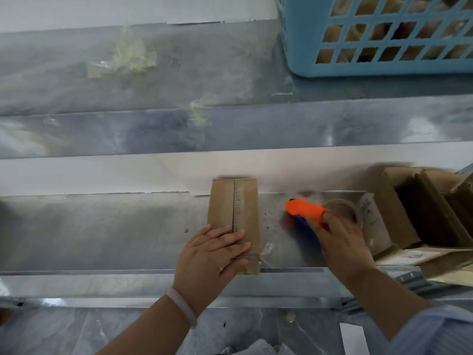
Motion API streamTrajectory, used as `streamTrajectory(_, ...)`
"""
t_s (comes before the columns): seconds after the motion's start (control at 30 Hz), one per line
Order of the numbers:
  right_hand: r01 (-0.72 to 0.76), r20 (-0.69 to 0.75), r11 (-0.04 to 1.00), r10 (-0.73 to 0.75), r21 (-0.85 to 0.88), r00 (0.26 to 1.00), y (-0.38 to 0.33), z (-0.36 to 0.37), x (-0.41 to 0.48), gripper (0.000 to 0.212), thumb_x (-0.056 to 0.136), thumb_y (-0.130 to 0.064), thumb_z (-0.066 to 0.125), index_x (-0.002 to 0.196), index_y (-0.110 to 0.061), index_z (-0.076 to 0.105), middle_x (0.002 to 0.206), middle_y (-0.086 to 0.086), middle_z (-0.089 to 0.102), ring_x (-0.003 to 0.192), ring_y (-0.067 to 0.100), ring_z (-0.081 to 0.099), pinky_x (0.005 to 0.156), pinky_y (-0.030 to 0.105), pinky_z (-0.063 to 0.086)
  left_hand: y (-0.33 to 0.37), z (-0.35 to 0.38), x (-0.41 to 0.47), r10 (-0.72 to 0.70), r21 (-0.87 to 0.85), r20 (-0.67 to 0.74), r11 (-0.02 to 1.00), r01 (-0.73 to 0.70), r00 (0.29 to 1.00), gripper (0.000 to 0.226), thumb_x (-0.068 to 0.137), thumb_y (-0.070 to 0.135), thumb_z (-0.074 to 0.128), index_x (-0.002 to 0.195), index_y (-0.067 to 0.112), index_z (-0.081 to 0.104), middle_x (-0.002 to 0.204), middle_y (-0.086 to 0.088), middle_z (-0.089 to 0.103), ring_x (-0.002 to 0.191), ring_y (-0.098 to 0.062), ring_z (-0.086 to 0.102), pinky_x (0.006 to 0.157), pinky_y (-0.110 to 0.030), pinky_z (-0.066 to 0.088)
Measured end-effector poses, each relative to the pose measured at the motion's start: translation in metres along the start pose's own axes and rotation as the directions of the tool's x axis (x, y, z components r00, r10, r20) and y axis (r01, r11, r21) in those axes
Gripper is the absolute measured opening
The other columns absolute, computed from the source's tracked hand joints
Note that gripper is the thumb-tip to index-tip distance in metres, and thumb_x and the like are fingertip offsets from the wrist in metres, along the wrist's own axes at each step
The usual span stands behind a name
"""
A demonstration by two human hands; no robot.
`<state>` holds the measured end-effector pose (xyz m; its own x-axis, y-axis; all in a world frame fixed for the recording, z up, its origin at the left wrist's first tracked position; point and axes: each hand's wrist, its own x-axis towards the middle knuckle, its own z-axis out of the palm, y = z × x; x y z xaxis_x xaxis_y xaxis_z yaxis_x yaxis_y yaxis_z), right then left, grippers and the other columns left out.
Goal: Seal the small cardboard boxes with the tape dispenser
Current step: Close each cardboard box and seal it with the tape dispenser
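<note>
A small brown cardboard box (234,206) lies flat on the metal shelf (102,231), its centre seam running away from me with clear tape along it. My left hand (213,254) presses flat on the box's near end, fingers straight. To the right of the box, my right hand (340,239) grips the tape dispenser (305,208), which has an orange body, a blue handle and a roll of clear tape. The dispenser is blurred by motion and sits apart from the box.
An open cardboard carton (419,208) holding more boxes stands at the right end of the shelf. A blue plastic basket (371,62) sits on the upper shelf at the top right. Tape scraps cling to the metal above. Papers lie below.
</note>
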<state>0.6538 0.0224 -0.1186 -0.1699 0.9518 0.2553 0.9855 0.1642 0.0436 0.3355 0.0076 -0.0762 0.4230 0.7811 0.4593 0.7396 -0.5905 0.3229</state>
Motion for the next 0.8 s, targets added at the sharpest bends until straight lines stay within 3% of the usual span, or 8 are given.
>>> streamTrajectory(0.2,-0.014,0.097,1.000,0.014,0.003,0.995,-0.051,0.007,-0.038,0.050,0.086,-0.033,0.040,0.121,-0.011,0.067,0.110,0.011,0.063,0.090,0.035,0.062,0.078,0.047,0.052,-0.004,0.001,0.002,0.006,-0.037,-0.002,0.999,-0.006,1.000,0.032,0.091,0.055,0.053,0.106,0.036,0.073,0.120,0.021,0.065,0.117,-0.002,0.055,0.104,-0.033,0.040)
streamTrajectory(0.3,-0.228,0.068,0.904,0.218,0.362,0.974,-0.065,-0.005,-0.036,0.037,0.094,-0.026,0.040,0.121,-0.022,0.065,0.113,0.000,0.063,0.099,0.026,0.061,0.085,0.039,0.049,-0.006,0.000,0.003,0.019,-0.067,-0.010,0.998,-0.020,1.000,0.032,0.090,0.056,0.054,0.106,0.036,0.073,0.119,0.022,0.065,0.116,-0.002,0.055,0.103,-0.028,0.038)
streamTrajectory(0.33,-0.310,0.111,0.774,0.300,0.553,0.947,-0.072,-0.014,-0.034,0.034,0.098,-0.022,0.041,0.124,-0.028,0.062,0.118,-0.006,0.061,0.107,0.019,0.058,0.092,0.035,0.046,-0.006,0.000,0.004,0.022,-0.076,-0.018,0.997,-0.024,1.000,0.031,0.089,0.055,0.055,0.105,0.036,0.074,0.118,0.022,0.065,0.115,-0.002,0.056,0.102,-0.027,0.038)
streamTrajectory(0.4,-0.433,0.306,0.294,0.393,0.852,0.867,-0.092,-0.034,-0.026,0.032,0.102,-0.024,0.044,0.129,-0.036,0.055,0.126,-0.012,0.057,0.114,0.011,0.053,0.101,0.033,0.043,-0.006,0.001,0.004,0.024,-0.084,-0.031,0.996,-0.026,0.999,0.030,0.088,0.054,0.057,0.104,0.036,0.074,0.118,0.021,0.065,0.114,-0.002,0.056,0.100,-0.028,0.040)
streamTrajectory(0.47,-0.513,0.504,-0.066,0.323,0.856,0.801,-0.116,-0.044,-0.015,0.045,0.095,-0.049,0.043,0.137,-0.036,0.046,0.132,-0.010,0.053,0.117,0.011,0.054,0.105,0.039,0.043,-0.007,0.003,0.003,0.026,-0.076,-0.042,0.997,-0.029,0.999,0.031,0.089,0.055,0.055,0.104,0.035,0.074,0.117,0.021,0.066,0.113,-0.003,0.057,0.098,-0.032,0.043)
streamTrajectory(0.53,-0.528,0.542,-0.133,0.278,0.839,0.793,-0.140,-0.037,-0.008,0.061,0.088,-0.066,0.042,0.142,-0.036,0.040,0.137,-0.008,0.051,0.124,0.012,0.052,0.109,0.042,0.041,-0.007,0.004,0.003,0.028,-0.077,-0.048,0.997,-0.032,0.998,0.032,0.090,0.056,0.054,0.104,0.035,0.074,0.117,0.020,0.066,0.113,-0.003,0.058,0.097,-0.036,0.046)
streamTrajectory(0.73,-0.467,0.533,-0.259,0.364,0.846,0.764,-0.169,-0.008,-0.007,0.058,0.081,-0.069,0.054,0.130,-0.037,0.046,0.128,-0.001,0.059,0.117,0.014,0.057,0.104,0.042,0.044,-0.009,0.007,0.002,0.011,-0.099,-0.026,0.995,-0.014,1.000,0.029,0.086,0.053,0.061,0.102,0.034,0.075,0.117,0.020,0.066,0.115,-0.003,0.058,0.097,-0.039,0.046)
streamTrajectory(0.8,-0.475,0.454,-0.048,0.392,0.879,0.800,-0.161,-0.008,-0.007,0.041,0.087,-0.061,0.051,0.126,-0.051,0.042,0.118,-0.004,0.059,0.111,0.016,0.059,0.099,0.046,0.047,-0.009,0.005,0.003,0.010,-0.098,-0.016,0.995,-0.012,1.000,0.030,0.085,0.054,0.061,0.102,0.034,0.075,0.117,0.020,0.067,0.115,-0.002,0.057,0.098,-0.038,0.046)
